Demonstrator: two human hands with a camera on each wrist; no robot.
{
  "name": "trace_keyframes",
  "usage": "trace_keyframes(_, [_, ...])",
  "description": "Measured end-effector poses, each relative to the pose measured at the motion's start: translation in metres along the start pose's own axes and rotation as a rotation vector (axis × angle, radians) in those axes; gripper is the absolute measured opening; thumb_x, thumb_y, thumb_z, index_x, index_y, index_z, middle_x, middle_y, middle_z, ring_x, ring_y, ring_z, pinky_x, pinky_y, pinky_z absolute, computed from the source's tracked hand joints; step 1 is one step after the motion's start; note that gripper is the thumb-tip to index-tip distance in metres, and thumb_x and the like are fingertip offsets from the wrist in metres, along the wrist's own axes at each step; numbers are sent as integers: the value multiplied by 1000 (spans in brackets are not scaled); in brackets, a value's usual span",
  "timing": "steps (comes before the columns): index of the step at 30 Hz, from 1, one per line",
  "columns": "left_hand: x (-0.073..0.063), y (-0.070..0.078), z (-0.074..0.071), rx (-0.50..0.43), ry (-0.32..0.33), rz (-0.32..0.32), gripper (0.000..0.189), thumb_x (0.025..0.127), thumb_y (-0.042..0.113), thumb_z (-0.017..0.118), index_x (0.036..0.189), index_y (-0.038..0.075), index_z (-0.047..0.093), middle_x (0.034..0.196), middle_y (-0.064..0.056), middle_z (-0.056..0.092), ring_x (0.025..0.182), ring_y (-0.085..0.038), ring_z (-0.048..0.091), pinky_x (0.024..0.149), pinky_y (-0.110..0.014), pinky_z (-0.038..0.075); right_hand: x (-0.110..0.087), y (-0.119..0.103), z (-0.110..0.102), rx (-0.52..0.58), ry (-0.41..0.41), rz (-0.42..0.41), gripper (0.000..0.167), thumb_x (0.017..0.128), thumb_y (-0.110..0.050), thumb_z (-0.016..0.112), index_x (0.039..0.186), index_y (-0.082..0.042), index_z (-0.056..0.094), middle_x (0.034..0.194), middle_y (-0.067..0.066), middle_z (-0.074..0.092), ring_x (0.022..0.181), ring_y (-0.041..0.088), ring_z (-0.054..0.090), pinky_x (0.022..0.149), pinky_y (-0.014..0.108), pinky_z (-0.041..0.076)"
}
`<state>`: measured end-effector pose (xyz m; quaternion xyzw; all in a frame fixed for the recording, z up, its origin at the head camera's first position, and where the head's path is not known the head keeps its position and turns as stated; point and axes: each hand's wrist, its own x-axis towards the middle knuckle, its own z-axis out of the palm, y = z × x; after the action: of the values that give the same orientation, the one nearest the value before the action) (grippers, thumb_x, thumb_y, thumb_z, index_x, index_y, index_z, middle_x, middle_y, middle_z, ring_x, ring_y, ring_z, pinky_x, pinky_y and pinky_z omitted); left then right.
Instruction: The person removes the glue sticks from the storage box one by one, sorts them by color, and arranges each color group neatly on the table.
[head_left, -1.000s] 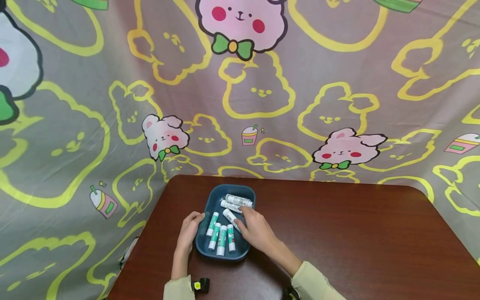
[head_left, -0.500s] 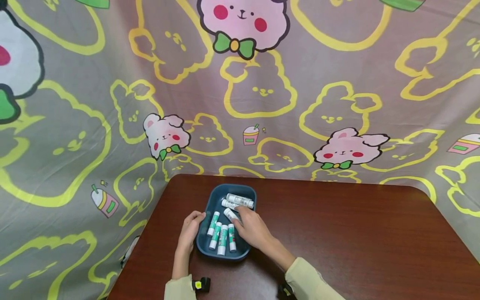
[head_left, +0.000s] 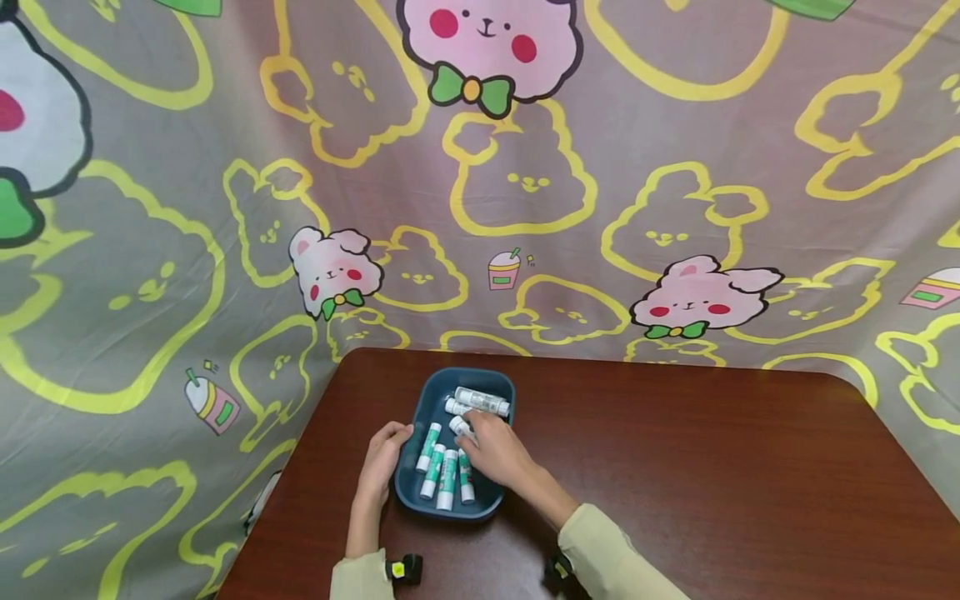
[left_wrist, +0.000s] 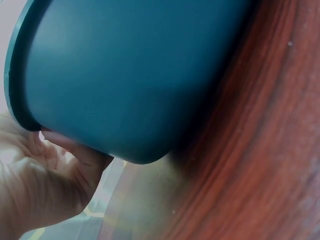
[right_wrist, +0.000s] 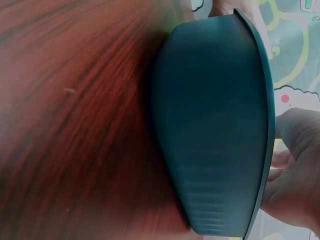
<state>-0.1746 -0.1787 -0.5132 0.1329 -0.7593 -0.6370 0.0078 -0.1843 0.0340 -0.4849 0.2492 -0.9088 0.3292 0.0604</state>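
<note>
My left hand [head_left: 382,458] grips the left rim of a dark blue plastic bin [head_left: 411,492], its thumb at the rim. In the left wrist view, curled fingers [left_wrist: 75,155] lie against the bin's outer wall. My right hand [head_left: 495,450] reaches over the right rim and pinches a white glue stick [head_left: 459,425] between thumb and fingers; the stick's lower part is hidden behind the hand. Several green-and-white glue sticks [head_left: 447,479] lie side by side in the near half, with white ones [head_left: 482,401] at the far end.
The bin stands near the left side of a brown wooden table [head_left: 675,467]. A cartoon-printed cloth [head_left: 555,208] hangs behind the table and along its left side. Black wrist cameras [head_left: 405,569] sit at both cuffs.
My right hand has shifted left, farther over the bin, covering more of the white glue stick and part of a green one. The left hand keeps its hold on the rim.
</note>
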Motion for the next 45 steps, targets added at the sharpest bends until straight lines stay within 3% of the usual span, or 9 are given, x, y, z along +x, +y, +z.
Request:
trace_keyframes(11, [4, -3, -1, -14, -24, -34, 28, 106, 22, 55, 94, -3, 62, 85, -11, 60, 80, -22, 55, 74, -36, 42, 8, 1, 4, -72, -51, 32, 28, 94, -13, 76, 115, 2, 66, 100, 17, 69, 95, 31, 68, 79, 46, 56])
trace_keyframes(22, [2, -1, -1, -24, -3, -26, 26, 104, 21, 58, 91, -1, 63, 83, -9, 59, 79, -22, 55, 74, -36, 42, 16, 1, 6, -145, -114, 3, 26, 90, -5, 79, 110, 6, 66, 90, 16, 65, 79, 25, 66, 66, 36, 54])
trace_keyframes(32, [1, -2, 0, -29, -5, -19, 27, 104, 21, 57, 91, -2, 63, 85, -10, 59, 81, -23, 55, 74, -37, 42, 21, 5, 12, -219, -178, 30, 24, 87, 2, 78, 108, 7, 68, 89, 16, 66, 80, 25, 67, 67, 35, 55])
trace_keyframes(40, [1, -3, 0, -28, -4, -21, 27, 105, 20, 56, 91, -2, 63, 84, -9, 59, 81, -22, 55, 74, -36, 41, 25, 7, 11, -167, -219, 49, 17, 88, 5, 73, 104, 4, 67, 82, 10, 62, 70, 18, 60, 60, 31, 50])
trace_keyframes(45, [2, -3, -1, -38, -7, -15, 27, 105, 19, 56, 92, -4, 63, 85, -11, 59, 80, -22, 55, 74, -35, 42, 27, 11, 7, -48, -223, 37, 11, 84, 10, 71, 87, 1, 65, 69, 1, 50, 62, 12, 43, 55, 27, 38])
